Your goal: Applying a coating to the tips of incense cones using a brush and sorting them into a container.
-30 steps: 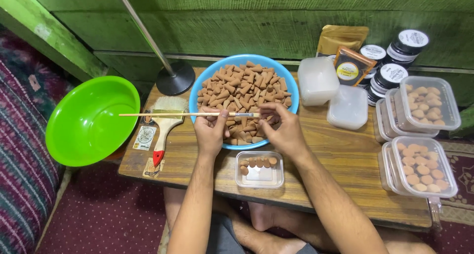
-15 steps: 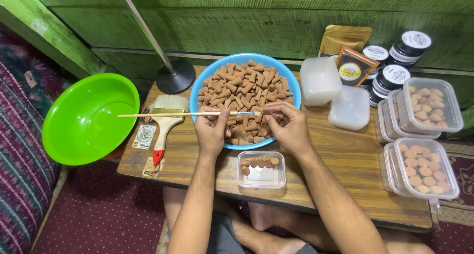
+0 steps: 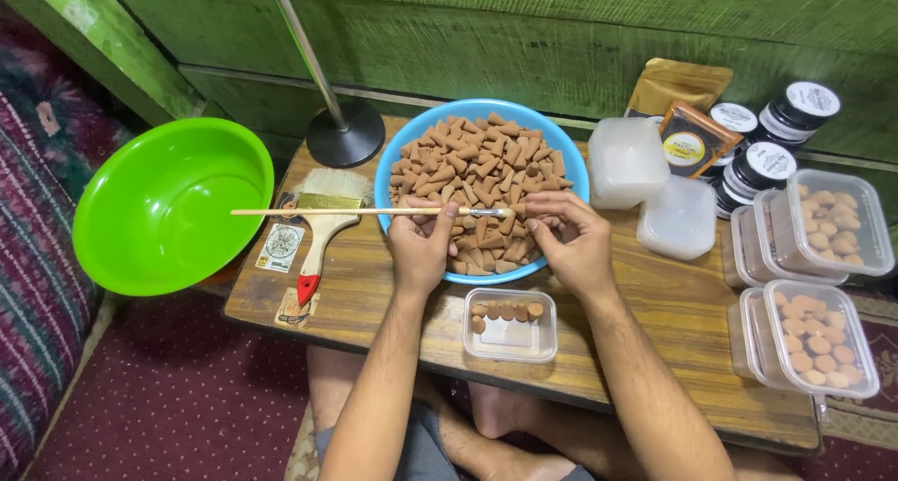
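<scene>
Brown cones heaped in a blue bowl (image 3: 572, 163), worked by two hands over a wooden table (image 3: 673, 313).
Left of the bowl sit an empty green basin (image 3: 168, 210) and a paintbrush (image 3: 323, 233). Left hand (image 3: 421, 247) pinches a thin stick (image 3: 309, 211) lying across the bowl's near rim; right hand (image 3: 575, 242) pinches cones (image 3: 477, 167) at that rim. A small clear tray (image 3: 512, 327) lies just before the bowl; lidded tubs (image 3: 809, 336) stand to its right.

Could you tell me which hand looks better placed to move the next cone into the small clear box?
Probably the right hand: it sits free over the cones in the blue bowl, above the small clear box. The left hand has its grip on the thin stick.
</scene>
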